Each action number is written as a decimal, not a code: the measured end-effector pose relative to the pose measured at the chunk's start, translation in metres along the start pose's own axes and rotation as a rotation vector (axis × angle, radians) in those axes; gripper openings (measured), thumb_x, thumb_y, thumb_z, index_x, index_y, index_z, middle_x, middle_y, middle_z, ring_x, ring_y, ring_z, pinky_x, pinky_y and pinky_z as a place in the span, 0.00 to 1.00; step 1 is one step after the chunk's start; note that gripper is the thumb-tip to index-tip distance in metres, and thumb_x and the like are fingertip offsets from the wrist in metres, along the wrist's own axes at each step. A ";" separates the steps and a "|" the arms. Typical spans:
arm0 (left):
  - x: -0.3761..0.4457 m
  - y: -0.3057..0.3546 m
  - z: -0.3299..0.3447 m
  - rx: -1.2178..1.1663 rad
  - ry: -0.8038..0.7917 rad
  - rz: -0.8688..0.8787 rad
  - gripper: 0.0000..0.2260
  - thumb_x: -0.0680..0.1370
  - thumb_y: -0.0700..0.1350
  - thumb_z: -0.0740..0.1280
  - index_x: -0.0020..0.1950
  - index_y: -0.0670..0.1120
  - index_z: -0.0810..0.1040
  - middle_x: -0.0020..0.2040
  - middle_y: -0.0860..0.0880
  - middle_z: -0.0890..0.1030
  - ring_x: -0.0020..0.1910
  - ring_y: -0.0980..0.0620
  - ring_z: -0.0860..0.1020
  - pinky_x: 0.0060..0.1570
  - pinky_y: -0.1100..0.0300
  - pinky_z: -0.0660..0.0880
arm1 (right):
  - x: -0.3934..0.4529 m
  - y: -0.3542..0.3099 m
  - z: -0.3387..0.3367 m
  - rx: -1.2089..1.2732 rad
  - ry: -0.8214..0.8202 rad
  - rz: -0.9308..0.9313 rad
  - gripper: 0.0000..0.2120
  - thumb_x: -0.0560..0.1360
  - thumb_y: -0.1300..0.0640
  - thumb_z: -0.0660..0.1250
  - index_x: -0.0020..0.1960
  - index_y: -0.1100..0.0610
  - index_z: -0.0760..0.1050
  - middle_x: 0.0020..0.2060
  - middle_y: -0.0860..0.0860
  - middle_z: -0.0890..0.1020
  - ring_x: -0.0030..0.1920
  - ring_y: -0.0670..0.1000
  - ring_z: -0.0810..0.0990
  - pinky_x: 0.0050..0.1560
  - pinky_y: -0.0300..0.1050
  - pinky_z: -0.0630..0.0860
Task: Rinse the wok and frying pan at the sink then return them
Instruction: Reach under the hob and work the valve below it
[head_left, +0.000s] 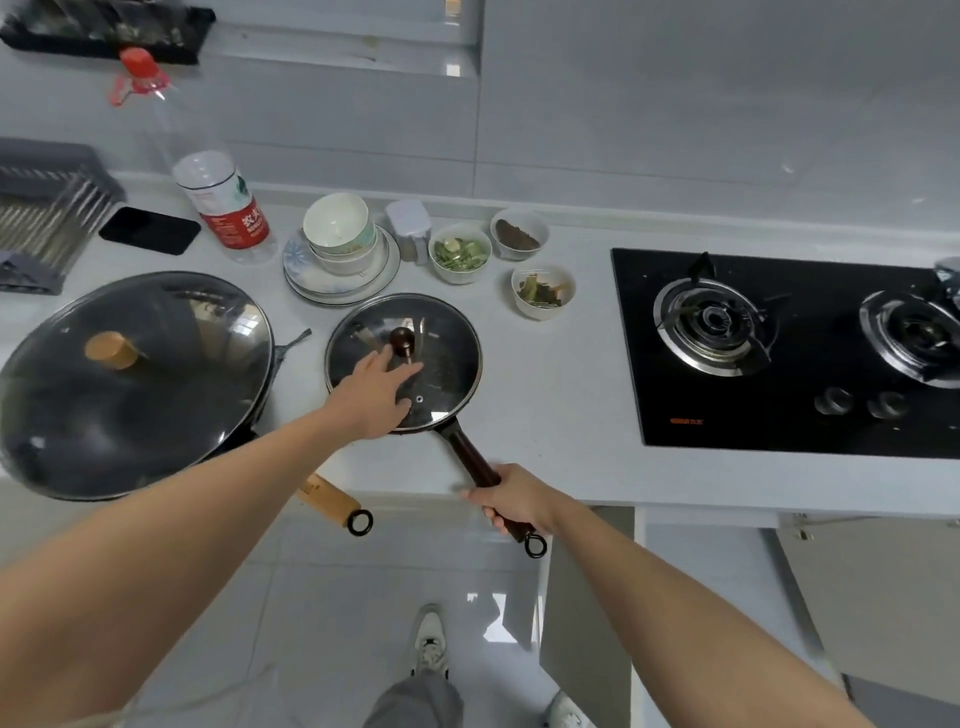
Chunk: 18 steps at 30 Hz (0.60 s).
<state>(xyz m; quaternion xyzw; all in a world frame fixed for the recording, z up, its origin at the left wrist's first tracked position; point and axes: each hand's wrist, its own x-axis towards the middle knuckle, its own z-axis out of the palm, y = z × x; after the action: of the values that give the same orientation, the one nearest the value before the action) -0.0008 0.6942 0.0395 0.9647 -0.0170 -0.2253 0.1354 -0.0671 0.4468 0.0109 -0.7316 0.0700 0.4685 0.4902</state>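
Note:
The frying pan (447, 410) sits on the white counter under a glass lid (441, 353) with a dark round knob (402, 340). My right hand (514, 501) grips the pan's dark wooden handle (467, 457) near its ring end. My left hand (376, 392) lies over the lid with fingers straight, the fingertips just short of the knob. To the left stands the large wok (260, 410), covered by a big glass lid (130, 384) with a light wooden knob; its pale wooden handle (330, 501) sticks out past the counter edge.
Behind the pan are stacked plates and bowls (340, 249), three small bowls of chopped food (460, 252), a small jar (410, 228) and a large bottle (223, 202). A black gas hob (779, 353) fills the right. A dish rack (47, 218) and phone (149, 230) sit far left.

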 end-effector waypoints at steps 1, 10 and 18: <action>-0.001 0.007 0.001 -0.038 0.013 -0.029 0.27 0.82 0.52 0.60 0.80 0.58 0.56 0.82 0.44 0.45 0.80 0.41 0.44 0.75 0.40 0.57 | 0.003 0.002 0.000 -0.016 0.006 -0.007 0.16 0.74 0.48 0.73 0.52 0.58 0.73 0.31 0.51 0.75 0.25 0.47 0.72 0.28 0.41 0.74; 0.007 0.157 0.037 -0.021 0.239 0.483 0.19 0.81 0.47 0.61 0.72 0.56 0.72 0.81 0.43 0.55 0.80 0.43 0.51 0.76 0.46 0.56 | -0.031 0.081 -0.049 0.196 0.573 -0.169 0.19 0.77 0.44 0.69 0.37 0.57 0.73 0.30 0.48 0.77 0.32 0.47 0.76 0.40 0.39 0.74; 0.022 0.300 0.129 0.256 -0.342 0.817 0.25 0.84 0.43 0.55 0.80 0.58 0.57 0.82 0.52 0.50 0.80 0.50 0.46 0.78 0.54 0.48 | -0.079 0.265 -0.061 0.287 0.616 0.254 0.33 0.70 0.46 0.77 0.69 0.52 0.66 0.61 0.55 0.72 0.54 0.53 0.75 0.53 0.44 0.74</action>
<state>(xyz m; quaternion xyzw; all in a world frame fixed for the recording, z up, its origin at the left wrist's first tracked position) -0.0291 0.3702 -0.0006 0.8367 -0.4457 -0.3057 0.0881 -0.2216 0.2353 -0.0980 -0.7477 0.3699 0.2687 0.4817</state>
